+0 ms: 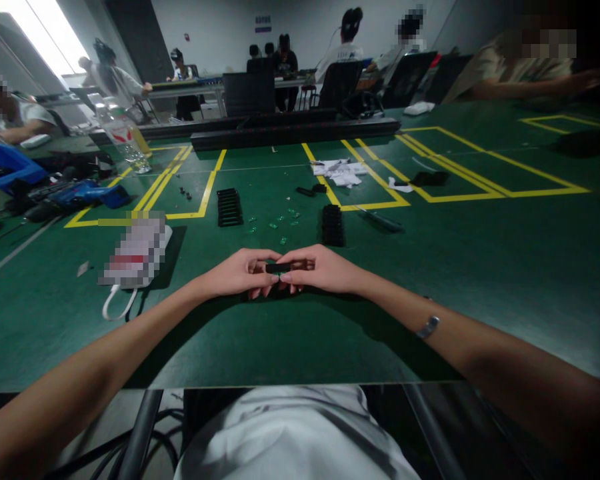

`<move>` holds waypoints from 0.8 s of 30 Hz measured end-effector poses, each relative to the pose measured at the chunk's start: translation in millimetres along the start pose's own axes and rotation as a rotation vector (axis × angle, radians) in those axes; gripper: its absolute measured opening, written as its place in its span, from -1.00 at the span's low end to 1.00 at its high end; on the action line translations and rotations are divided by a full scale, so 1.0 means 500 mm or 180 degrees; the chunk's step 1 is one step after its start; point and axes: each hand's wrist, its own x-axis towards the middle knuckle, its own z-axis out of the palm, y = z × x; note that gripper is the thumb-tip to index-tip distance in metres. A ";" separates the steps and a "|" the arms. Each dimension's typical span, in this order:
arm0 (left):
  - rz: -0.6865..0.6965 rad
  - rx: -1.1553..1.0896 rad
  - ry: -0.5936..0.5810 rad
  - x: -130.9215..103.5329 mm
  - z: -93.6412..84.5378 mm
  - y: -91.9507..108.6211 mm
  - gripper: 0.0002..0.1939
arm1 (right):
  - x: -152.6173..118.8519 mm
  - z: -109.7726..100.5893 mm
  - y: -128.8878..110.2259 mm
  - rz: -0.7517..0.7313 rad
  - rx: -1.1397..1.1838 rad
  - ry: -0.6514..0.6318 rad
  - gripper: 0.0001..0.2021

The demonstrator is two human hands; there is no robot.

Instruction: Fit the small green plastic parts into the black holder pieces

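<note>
Both hands meet at the middle of the green table [430,267], pinching one small black plastic part [278,268] between them. Left hand [240,272] has its fingers curled in, thumb and fingertips closed on the part's left end, palm turned down and wrist low over the mat. Right hand [320,269] mirrors it, fingers bent and closed on the part's right end, so the fingertips of the two hands touch. Both forearms stretch forward from the near table edge and converge; the right wrist wears a metal bracelet [429,327].

Left of the part, near, lies a white lanyard badge [136,257]. Beyond the part, further up the table, stand a black slotted rack [229,207], scattered small green pieces [277,223] and a second black rack [333,225].
</note>
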 end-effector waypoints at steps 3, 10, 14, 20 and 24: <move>0.0012 -0.0005 -0.0003 0.001 0.000 0.000 -0.55 | 0.000 0.000 0.000 0.0000 -0.0002 0.0001 -0.56; 0.0109 -0.0029 -0.0081 0.000 -0.004 0.001 -0.55 | 0.000 0.000 -0.003 -0.0061 -0.0048 -0.0051 -0.59; 0.0134 -0.0031 -0.0096 -0.001 -0.005 0.002 -0.56 | 0.000 0.001 -0.004 -0.0049 -0.0050 -0.0045 -0.59; 0.0123 -0.0028 -0.0091 0.000 -0.004 0.003 -0.56 | 0.000 0.002 -0.005 -0.0066 -0.0033 -0.0036 -0.61; 0.0122 0.0006 -0.0083 0.000 -0.003 0.005 -0.55 | 0.000 0.001 -0.005 -0.0078 -0.0081 -0.0026 -0.61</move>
